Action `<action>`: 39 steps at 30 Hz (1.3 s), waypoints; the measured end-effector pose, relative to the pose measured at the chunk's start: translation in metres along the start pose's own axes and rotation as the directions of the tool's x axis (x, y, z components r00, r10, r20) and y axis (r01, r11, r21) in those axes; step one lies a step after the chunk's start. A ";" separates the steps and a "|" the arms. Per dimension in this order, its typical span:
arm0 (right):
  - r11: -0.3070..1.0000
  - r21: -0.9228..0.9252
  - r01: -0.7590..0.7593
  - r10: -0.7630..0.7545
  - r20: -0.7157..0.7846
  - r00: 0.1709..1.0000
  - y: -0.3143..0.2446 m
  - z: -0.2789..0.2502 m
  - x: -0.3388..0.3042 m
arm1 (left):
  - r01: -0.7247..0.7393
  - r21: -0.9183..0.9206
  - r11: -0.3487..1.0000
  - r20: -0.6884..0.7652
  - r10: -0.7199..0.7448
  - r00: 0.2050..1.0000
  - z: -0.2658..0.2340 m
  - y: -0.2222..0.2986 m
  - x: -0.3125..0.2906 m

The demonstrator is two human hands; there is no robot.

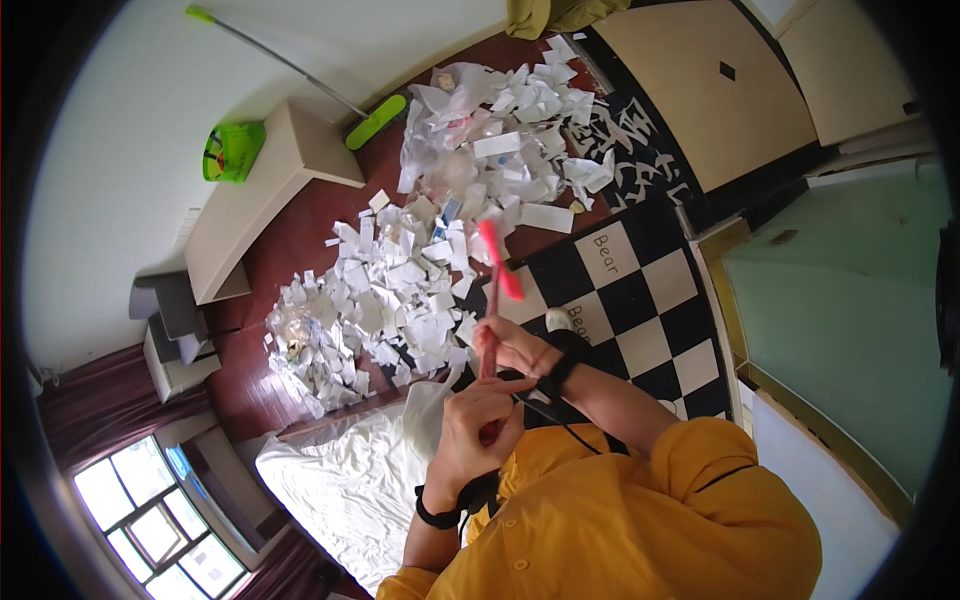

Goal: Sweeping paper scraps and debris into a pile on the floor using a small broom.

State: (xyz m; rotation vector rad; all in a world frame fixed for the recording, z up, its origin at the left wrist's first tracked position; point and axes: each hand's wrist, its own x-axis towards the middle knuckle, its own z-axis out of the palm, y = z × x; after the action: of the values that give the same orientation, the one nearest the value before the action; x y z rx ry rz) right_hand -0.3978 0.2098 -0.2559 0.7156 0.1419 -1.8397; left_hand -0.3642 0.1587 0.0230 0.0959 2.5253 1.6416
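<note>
Both my hands grip the stick of a long-handled broom (491, 308) with a bright pink-red head. My left hand (472, 428) is closed in a fist round the upper end, close to my body. Further down the stick, my right hand (515, 347) is wrapped round it. The pink-red head (511, 284) is beside the edge of a large heap of white paper scraps (415, 275). From this angle I cannot tell whether the head touches the floor.
Clear plastic bags (440, 120) lie among the scraps. A green-headed floor tool (376, 123) leans against the wall by a desk (255, 195). A green bin (233, 152) sits on the desk. Near me are a white-sheeted bed (345, 480) and a black-and-white checkered floor (640, 305).
</note>
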 end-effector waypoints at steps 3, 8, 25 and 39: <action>0.980 0.078 -0.182 0.184 -0.017 0.983 0.026 0.035 0.023 | 0.013 0.058 0.998 -0.007 -0.012 1.000 -0.017 0.007 -0.010; 0.964 -0.107 -0.242 0.242 -0.018 0.970 0.077 0.074 -0.006 | -0.106 -0.081 0.991 -0.338 0.073 0.938 -0.036 0.030 -0.068; 0.731 -0.314 -0.606 0.335 -0.609 0.719 0.180 -0.096 -0.029 | 0.202 -0.372 0.906 -0.369 -0.344 0.864 -0.004 -0.010 -0.221; 0.643 -0.733 -0.225 0.138 -0.178 0.974 0.177 0.005 0.017 | -0.059 -0.189 0.980 -0.641 -0.078 0.763 0.030 0.012 -0.274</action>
State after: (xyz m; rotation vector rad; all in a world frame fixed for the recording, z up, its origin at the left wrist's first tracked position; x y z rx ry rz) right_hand -0.2460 0.1244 -0.2186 0.2121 0.8305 -1.3553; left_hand -0.0890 0.1568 0.0421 -0.6182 2.7574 2.2133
